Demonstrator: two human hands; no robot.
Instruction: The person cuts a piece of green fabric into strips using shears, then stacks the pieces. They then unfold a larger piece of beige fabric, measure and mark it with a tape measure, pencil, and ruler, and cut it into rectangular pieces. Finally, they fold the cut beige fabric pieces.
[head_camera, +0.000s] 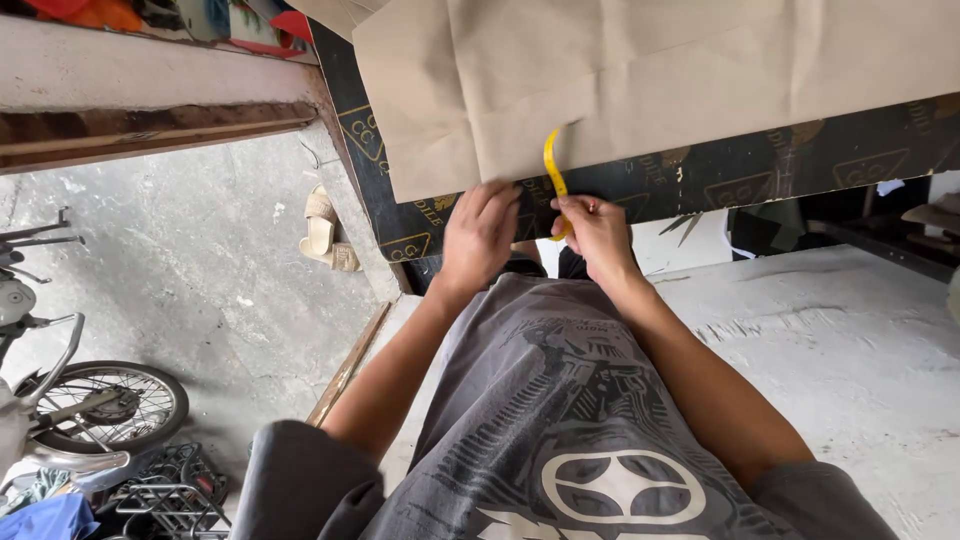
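Note:
Sheets of brown paper (640, 80) lie on a dark board table (760, 170) in front of me. My left hand (480, 232) rests on the paper's near edge, fingers curled down against the table's edge. My right hand (597, 232) pinches a yellow measuring tape (552, 172) that runs up from the table edge onto the paper. The two hands are close together at the near edge. My grey printed shirt fills the bottom of the view.
A grey concrete floor (200, 270) lies to the left, with a pair of tan sandals (325, 230) near the table corner. A bicycle wheel (105, 405) and wire basket (165, 495) stand at lower left. A white raised surface (840, 340) is on the right.

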